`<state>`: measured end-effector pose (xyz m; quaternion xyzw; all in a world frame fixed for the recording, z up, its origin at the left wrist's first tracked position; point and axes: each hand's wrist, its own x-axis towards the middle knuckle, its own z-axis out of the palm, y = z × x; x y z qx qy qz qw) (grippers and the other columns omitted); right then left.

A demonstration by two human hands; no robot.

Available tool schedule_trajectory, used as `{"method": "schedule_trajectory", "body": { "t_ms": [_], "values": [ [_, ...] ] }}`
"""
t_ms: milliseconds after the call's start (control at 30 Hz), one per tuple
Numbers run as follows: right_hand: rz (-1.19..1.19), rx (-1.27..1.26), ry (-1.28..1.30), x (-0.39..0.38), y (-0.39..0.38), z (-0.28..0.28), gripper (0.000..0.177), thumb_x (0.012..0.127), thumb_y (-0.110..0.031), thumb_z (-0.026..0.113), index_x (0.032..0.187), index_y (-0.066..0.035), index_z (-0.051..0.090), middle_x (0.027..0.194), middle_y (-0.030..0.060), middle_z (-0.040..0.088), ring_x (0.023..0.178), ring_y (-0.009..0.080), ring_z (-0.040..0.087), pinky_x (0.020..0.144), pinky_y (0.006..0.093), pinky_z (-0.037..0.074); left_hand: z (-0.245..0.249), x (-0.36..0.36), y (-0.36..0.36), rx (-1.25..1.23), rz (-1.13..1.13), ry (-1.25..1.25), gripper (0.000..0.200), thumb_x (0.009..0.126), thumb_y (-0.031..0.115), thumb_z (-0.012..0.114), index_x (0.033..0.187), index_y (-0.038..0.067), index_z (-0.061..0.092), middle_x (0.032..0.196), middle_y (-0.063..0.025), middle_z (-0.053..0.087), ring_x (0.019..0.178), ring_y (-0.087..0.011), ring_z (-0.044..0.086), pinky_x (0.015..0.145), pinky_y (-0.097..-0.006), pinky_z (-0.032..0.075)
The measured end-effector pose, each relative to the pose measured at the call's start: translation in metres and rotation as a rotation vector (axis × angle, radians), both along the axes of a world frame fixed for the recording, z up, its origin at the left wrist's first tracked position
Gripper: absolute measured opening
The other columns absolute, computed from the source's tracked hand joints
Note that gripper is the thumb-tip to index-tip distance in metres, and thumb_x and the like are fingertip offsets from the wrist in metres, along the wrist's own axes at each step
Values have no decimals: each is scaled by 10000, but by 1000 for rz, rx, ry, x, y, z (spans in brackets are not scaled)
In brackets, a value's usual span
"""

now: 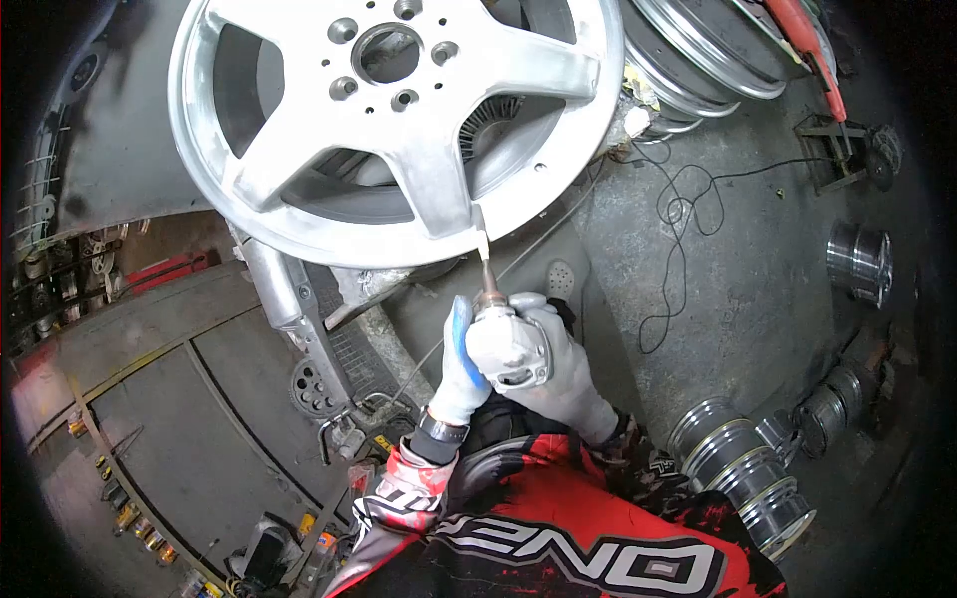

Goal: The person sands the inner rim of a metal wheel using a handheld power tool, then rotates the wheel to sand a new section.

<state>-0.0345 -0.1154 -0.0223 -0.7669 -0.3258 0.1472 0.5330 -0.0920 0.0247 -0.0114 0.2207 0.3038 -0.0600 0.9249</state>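
A silver five-spoke alloy wheel [429,184] lies face up in front of me, bare-looking and dull. I hold a die grinder [506,349] with a pale, dusty body between both gloved hands. Its narrow nose points away from me, and the tip meets the wheel's rim near the foot of the closest spoke. My left hand [461,364] is closed against the left side of the grinder, thumb raised, with a watch at the wrist. Wrapped round the right side is my right hand [566,374]; the body hides part of its fingers.
Silver rims [688,60] stand at the upper right beside a red power tool [802,40]. A black cable [683,234] loops over the floor. More rims [733,453] are stacked at the lower right, and another rim [859,262] stands farther right. A metal stand [289,299] is left of me.
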Motion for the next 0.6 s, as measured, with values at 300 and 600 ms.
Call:
{"method": "schedule_trajectory", "body": {
  "t_ms": [300, 600],
  "values": [
    [-57, -17, -88, -18, -1, -14, 749, 740, -283, 904, 1322, -8, 520, 1177, 145, 615, 972, 334, 691, 837, 419, 579, 7, -9, -2, 9, 9, 1, 936, 1039, 707, 254, 1398, -107, 543, 1293, -211, 668, 1134, -270, 678, 1017, -385, 524],
    [-82, -213, -359, -13, 7, -18, 755, 737, -266, 904, 1335, -19, 514, 1204, 135, 615, 1027, 318, 693, 858, 389, 583, -17, -2, 9, 87, -72, -10, 996, 1004, 757, 237, 1379, -114, 543, 1203, -204, 695, 1066, -300, 701, 965, -388, 557]
  ]
}}
